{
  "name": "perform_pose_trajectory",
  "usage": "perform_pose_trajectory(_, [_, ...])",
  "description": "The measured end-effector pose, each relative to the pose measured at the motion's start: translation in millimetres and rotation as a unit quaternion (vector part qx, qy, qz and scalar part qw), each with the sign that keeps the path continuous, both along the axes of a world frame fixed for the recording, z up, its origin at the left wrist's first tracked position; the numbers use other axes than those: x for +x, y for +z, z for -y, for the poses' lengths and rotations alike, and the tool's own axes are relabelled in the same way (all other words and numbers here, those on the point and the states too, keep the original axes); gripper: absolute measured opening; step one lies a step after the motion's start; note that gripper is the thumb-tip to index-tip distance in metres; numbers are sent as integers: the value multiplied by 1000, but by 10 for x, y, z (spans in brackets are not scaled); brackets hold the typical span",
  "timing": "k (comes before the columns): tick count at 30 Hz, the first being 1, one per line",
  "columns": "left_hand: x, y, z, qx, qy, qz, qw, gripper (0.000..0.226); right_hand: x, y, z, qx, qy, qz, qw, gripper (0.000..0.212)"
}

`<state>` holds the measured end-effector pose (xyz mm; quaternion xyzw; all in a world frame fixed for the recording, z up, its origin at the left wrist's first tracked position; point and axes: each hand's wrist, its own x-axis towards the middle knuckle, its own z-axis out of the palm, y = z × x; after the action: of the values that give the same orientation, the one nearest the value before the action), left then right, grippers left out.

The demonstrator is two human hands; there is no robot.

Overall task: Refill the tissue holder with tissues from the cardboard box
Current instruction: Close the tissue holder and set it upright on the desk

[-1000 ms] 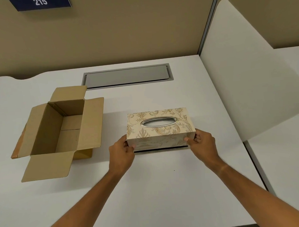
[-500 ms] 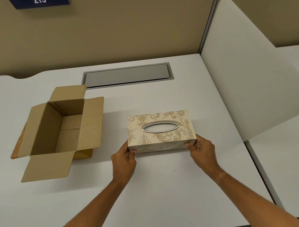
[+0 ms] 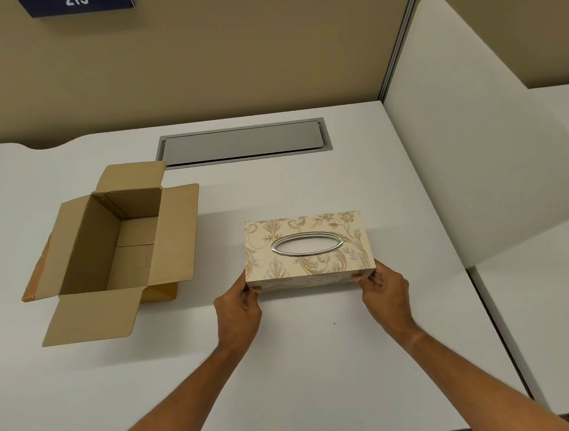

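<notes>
Now tissue holder between hands: left hand, right hand pinching near corners.

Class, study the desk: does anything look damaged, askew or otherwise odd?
The cardboard box has a scuffed, orange-stained left flap edge and appears empty. The tissue holder, held by both hands, looks intact.

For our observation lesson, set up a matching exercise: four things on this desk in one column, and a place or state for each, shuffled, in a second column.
Things:
1. tissue holder
2. cardboard box
3. grey hatch
4. blue sign

Places or states:
A. flaps open, on the desk's left side
B. on the wall, top left
C. gripped at its near corners by the left hand and right hand
D. set flush in the desk near the wall

Pairs: 1-C, 2-A, 3-D, 4-B
</notes>
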<state>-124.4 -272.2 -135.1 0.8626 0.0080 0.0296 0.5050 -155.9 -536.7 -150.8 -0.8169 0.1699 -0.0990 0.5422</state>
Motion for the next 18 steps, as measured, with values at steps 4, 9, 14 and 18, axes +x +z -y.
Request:
perform_pose_trajectory(4, [4, 3, -7, 9, -5, 6, 1000, 44, 0, 12, -4, -6, 2, 3, 1000, 41])
perform_pose_trajectory(9, [6, 26, -19, 10, -15, 7, 1000, 44, -3, 20, -6, -2, 3, 5, 1000, 40])
perform_pose_trajectory(14, [10, 29, -31, 7, -20, 5, 1000, 44, -9, 26, -9, 2, 2, 9, 1000, 40])
perform_pose_trajectory(18, [17, 38, -36, 3, -22, 6, 1000, 43, -16, 42, -23, 13, 0, 1, 1000, 41])
